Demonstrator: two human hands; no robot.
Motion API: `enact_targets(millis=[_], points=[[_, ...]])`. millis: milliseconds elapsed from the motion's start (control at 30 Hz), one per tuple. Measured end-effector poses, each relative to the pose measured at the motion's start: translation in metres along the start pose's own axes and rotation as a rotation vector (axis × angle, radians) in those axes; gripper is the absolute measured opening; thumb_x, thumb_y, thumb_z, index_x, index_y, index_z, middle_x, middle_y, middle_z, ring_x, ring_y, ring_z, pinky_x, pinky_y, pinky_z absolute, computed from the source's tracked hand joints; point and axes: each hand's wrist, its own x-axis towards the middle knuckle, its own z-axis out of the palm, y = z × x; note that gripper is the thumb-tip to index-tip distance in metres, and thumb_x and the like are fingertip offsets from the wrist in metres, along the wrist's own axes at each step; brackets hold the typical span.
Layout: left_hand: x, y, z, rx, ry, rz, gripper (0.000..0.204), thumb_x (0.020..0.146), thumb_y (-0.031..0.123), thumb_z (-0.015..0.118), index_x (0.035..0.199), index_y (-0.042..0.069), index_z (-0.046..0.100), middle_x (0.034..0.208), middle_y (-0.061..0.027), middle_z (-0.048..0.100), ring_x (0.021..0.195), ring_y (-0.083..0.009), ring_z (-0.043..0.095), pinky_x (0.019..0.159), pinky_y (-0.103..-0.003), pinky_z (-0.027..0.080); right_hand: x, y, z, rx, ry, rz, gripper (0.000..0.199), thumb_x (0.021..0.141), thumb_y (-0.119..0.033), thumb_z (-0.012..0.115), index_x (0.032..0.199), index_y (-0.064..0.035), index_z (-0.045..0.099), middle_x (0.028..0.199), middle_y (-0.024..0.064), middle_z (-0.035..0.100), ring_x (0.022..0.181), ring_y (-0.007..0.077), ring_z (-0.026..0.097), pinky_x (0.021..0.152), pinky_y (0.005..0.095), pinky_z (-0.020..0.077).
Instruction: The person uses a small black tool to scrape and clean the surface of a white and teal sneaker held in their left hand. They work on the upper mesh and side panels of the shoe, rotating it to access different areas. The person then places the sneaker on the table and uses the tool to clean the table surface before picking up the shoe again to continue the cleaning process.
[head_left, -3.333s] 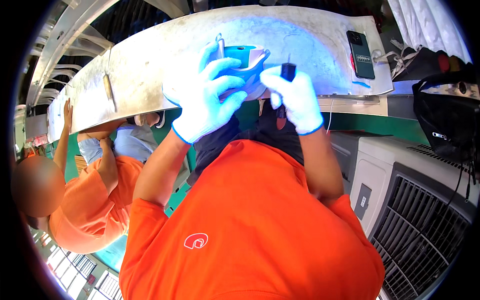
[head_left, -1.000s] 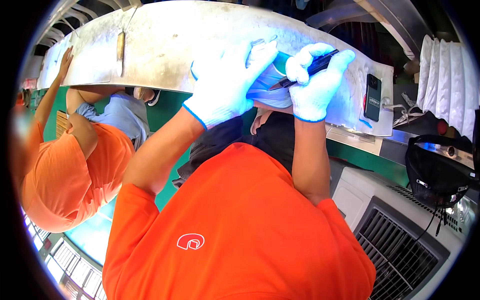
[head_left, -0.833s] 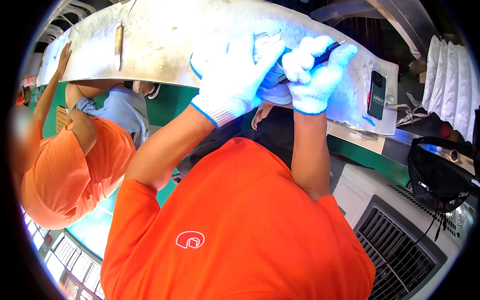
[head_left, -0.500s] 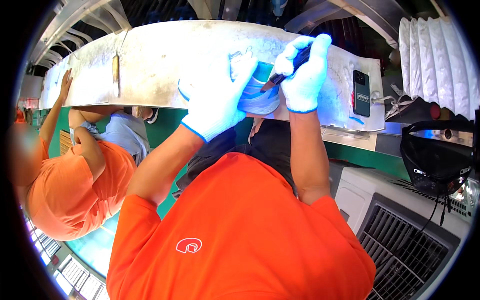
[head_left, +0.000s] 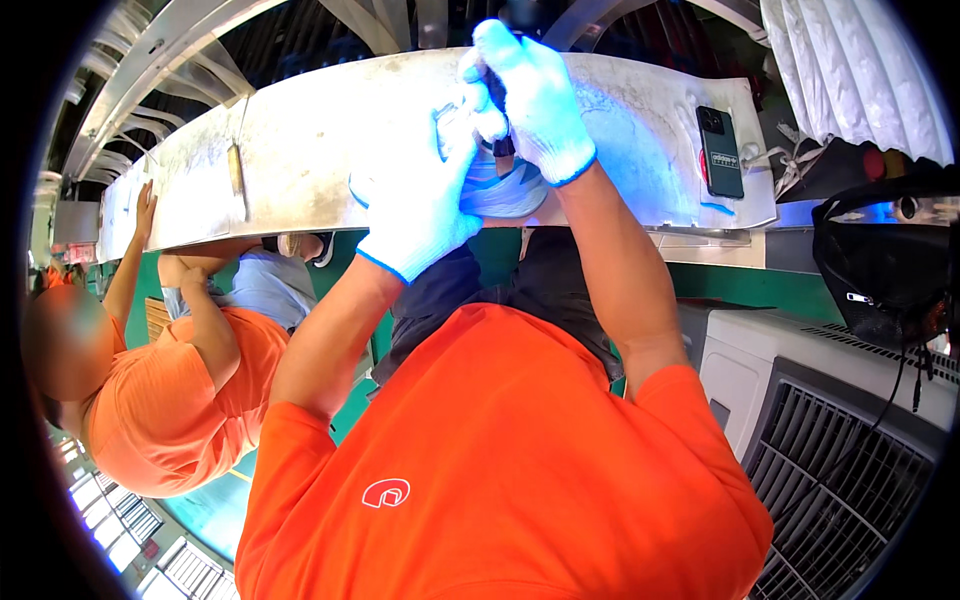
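A pale blue and white sneaker (head_left: 512,196) rests on the worn, light-coloured workbench (head_left: 320,130), close to its near edge. My left hand (head_left: 422,205), in a white knit glove with a blue cuff, grips the shoe from the left; glare hides part of the fingers and the shoe's upper. Above the shoe, my right hand (head_left: 538,105), gloved the same way, is closed around a dark-handled tool (head_left: 503,147) with a flat brownish tip. That tip points down at the shoe's near side; whether it touches is unclear.
On the right of the bench lie a dark phone (head_left: 720,152) and a blue strip (head_left: 717,208). A slim wooden-handled tool (head_left: 236,170) lies left. A black bag (head_left: 872,262) hangs above a grey-white grilled unit (head_left: 850,450). A person in orange (head_left: 190,390) sits at left.
My right hand has moved left and away from me, bringing the tool over the shoe in a more upright position. My left hand stays on the sneaker. The view has shifted slightly.
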Motion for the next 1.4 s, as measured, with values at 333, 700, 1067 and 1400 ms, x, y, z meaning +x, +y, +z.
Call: enact_targets(millis=[333,700,1067,1400], points=[[0.017,0.006,-0.012,-0.033,-0.431,-0.219,0.083,0.074,0.033,0.093,0.151,0.015,0.066,0.150,-0.0266,0.056,0.138,-0.0492,0.058,0.110,-0.059,0.050,-0.035,-0.026,0.021,-0.697,-0.170,-0.227,0.032,0.108,-0.034,0.074,0.105,-0.0029,0.079,0.084,0.0077,0.074,0.072,0.0158,0.070,0.066,0.0369,0.0557],[-0.008,-0.009,-0.014,-0.091,0.017,0.110,0.096,0.059,0.031,0.097,0.151,0.034,0.072,0.168,-0.0339,0.046,0.148,-0.0582,0.054,0.112,-0.063,0.052,-0.103,0.010,-0.067,-0.068,0.490,0.198,0.018,0.101,-0.022,0.080,0.103,-0.0042,0.078,0.078,0.0031,0.070,0.056,0.0122,0.062,0.051,0.0292,0.0476],[-0.009,-0.016,-0.016,-0.117,-0.088,0.305,0.074,0.061,0.019,0.094,0.133,0.034,0.084,0.178,-0.0256,0.039,0.160,-0.0595,0.038,0.119,-0.068,0.048,-0.150,0.027,-0.027,0.044,0.438,0.375,0.026,0.096,-0.017,0.085,0.114,0.0017,0.081,0.080,0.0032,0.073,0.060,0.0109,0.065,0.055,0.0285,0.0491],[0.000,-0.014,-0.024,-0.086,-0.135,0.333,0.076,0.062,0.018,0.093,0.136,0.034,0.083,0.178,-0.0203,0.042,0.160,-0.0615,0.037,0.112,-0.064,0.056,-0.145,0.026,-0.007,0.098,0.498,0.424,0.021,0.098,-0.013,0.083,0.112,0.0020,0.079,0.081,0.0042,0.071,0.057,0.0123,0.064,0.052,0.0295,0.0493]])
